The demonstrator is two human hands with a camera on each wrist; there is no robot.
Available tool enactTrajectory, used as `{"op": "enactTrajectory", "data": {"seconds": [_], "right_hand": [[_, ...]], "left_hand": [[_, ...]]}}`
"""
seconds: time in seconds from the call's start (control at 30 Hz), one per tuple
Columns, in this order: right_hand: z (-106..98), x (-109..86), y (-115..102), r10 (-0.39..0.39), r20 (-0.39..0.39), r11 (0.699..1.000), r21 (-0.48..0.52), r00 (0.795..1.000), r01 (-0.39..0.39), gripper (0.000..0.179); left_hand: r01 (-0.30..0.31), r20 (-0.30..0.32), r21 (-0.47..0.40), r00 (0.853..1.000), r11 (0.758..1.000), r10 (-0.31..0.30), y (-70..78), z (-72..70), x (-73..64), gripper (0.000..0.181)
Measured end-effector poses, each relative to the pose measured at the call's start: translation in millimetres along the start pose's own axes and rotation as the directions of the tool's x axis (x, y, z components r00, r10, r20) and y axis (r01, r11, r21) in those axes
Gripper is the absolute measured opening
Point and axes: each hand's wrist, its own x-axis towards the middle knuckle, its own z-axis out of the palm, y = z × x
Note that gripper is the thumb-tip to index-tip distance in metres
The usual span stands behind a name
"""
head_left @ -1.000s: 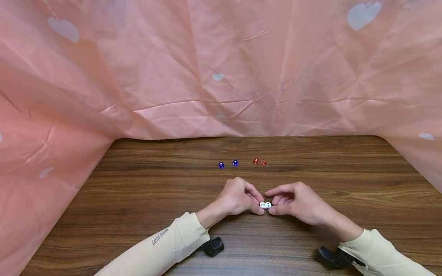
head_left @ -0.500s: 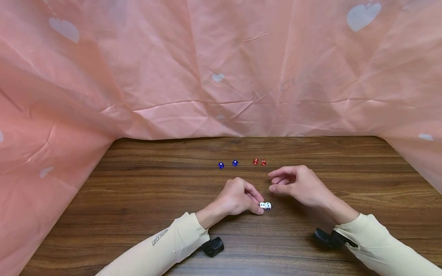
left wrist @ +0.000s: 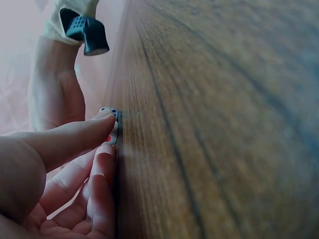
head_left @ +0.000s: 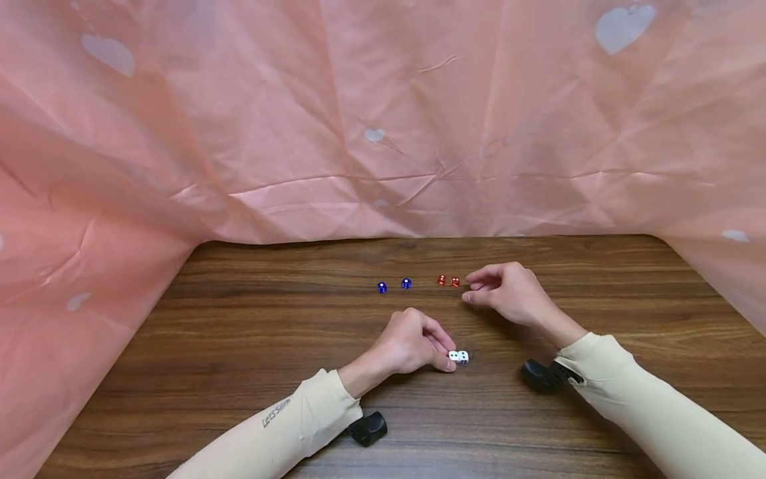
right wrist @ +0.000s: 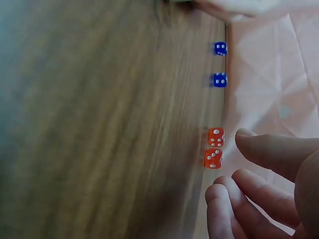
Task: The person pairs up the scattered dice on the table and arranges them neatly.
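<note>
Two white dice (head_left: 459, 356) sit side by side, touching, on the wooden table. My left hand (head_left: 413, 342) pinches the left one between thumb and fingers. The left wrist view shows part of a white die (left wrist: 114, 133) with a red pip behind the thumb; the fingers hide much of it. Farther back lie two red dice (head_left: 448, 281) close together. Just to their right is my right hand (head_left: 509, 291), fingers loosely bent, holding nothing. In the right wrist view, thumb and fingers stand apart near the red dice (right wrist: 214, 148).
Two blue dice (head_left: 394, 285) lie apart from each other, left of the red ones. Pink cloth (head_left: 383, 179) with hearts hangs behind and along the sides of the wooden table (head_left: 251, 332). A black device (head_left: 368, 429) sits under each wrist.
My right hand has left the white dice and moved back across the table to beside the red dice. The left hand has stayed at the white dice.
</note>
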Motion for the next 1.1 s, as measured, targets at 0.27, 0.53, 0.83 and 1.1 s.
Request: {"op": "enactTrajectory", "data": {"seconds": [0.27, 0.53, 0.83, 1.1], "right_hand": [[7.0, 17.4, 0.4, 0.037, 0.000, 0.999, 0.003, 0.999, -0.037, 0.038], [12.5, 28.2, 4.7, 0.056, 0.004, 0.998, -0.015, 0.998, -0.056, 0.037], [12.5, 30.9, 6.4, 0.055, 0.006, 0.997, -0.047, 0.998, -0.055, 0.034], [14.8, 34.5, 5.8, 0.054, 0.009, 0.997, -0.059, 0.998, -0.054, 0.030]], "left_hand": [[0.000, -0.005, 0.025, 1.000, 1.000, 0.000, -0.9, -1.7, -1.3, 0.021], [-0.003, -0.005, 0.017, 1.000, 1.000, 0.003, -0.4, -1.0, -1.6, 0.021], [-0.004, 0.005, 0.017, 1.000, 1.000, 0.004, 2.7, 1.2, -0.7, 0.021], [-0.007, 0.009, 0.025, 1.000, 1.000, 0.007, 3.4, 1.7, -0.9, 0.021]]}}
